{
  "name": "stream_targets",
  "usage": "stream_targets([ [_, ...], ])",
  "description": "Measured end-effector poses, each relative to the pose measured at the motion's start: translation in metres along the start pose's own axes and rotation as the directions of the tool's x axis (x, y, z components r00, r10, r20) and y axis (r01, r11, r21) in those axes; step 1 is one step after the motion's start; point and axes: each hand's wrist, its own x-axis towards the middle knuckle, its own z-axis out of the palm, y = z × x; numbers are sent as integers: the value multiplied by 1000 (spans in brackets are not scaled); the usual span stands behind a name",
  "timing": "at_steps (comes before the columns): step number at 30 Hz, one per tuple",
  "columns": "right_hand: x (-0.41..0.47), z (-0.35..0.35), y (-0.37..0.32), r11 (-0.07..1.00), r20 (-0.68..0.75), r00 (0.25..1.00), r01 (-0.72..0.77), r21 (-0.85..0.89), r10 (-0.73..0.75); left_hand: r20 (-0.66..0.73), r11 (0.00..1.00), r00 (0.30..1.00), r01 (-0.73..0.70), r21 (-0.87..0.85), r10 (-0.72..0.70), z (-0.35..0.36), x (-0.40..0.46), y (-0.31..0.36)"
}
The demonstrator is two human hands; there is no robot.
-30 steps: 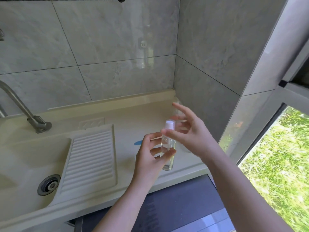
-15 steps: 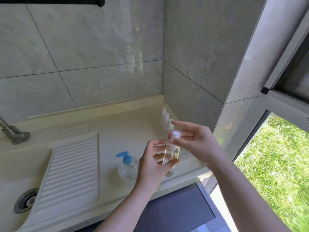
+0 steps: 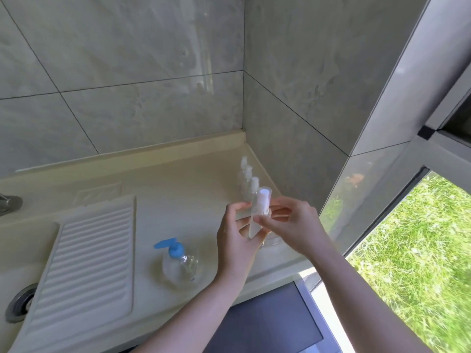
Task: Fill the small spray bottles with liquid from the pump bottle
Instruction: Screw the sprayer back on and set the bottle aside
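Both hands meet over the right end of the worktop (image 3: 163, 174), near its front edge. Left hand (image 3: 235, 240) has its fingers curled round the lower body of a small clear spray bottle (image 3: 256, 220), thumb on the left side and fingertips showing behind the plastic. Right hand (image 3: 290, 225) pinches the same bottle higher up, thumb and forefinger closing on it just below the white spray head, with a clear cap over that head. The bottle tilts slightly, its top leaning away toward the wall corner.

Largest on the cream worktop is the ribbed drainboard (image 3: 86, 266), running along the left part from the front edge back; the round sink drain (image 3: 19, 303) sits just left of it at the front-left. A pump bottle (image 3: 179, 264), clear with a blue pump head, stands near the front edge, between the drainboard and the left hand, apart from both. Three more small spray bottles (image 3: 248, 182) stand in a row along the right edge, reaching toward the back-right corner, the nearest one just behind the held bottle. A metal tap base (image 3: 9, 203) shows at the far left edge.
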Motion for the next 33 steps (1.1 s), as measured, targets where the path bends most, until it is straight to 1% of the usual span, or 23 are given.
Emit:
stream_targets([
  [3,11,-3,12,1000,-61,998,11,-12,-12,34,1000,999,-17,22,17,10,10,-13],
  [6,22,-5,26,998,-161,986,41,-53,-49,65,1000,998,-10,11,10,13,20,-33],
  [9,36,-6,43,990,-206,976,48,-134,-75,76,999,996,45,25,-47,14,26,-55],
  [13,49,0,62,983,-190,979,36,-178,-70,109,991,985,129,32,-132,15,33,-74],
  [16,55,12,74,980,-160,986,17,-199,-50,134,983,974,179,35,-182,15,35,-76],
  [18,59,19,81,983,-152,988,-4,-182,-24,137,978,968,207,37,-210,13,35,-76],
  [22,69,28,86,990,-138,990,-32,-136,13,131,973,965,221,63,-227,10,36,-79],
  [26,77,35,86,992,-113,993,-50,-112,38,110,956,951,281,87,-289,8,40,-84],
  [33,80,40,86,990,-80,997,-6,-138,-6,116,948,943,303,94,-313,11,44,-84],
])
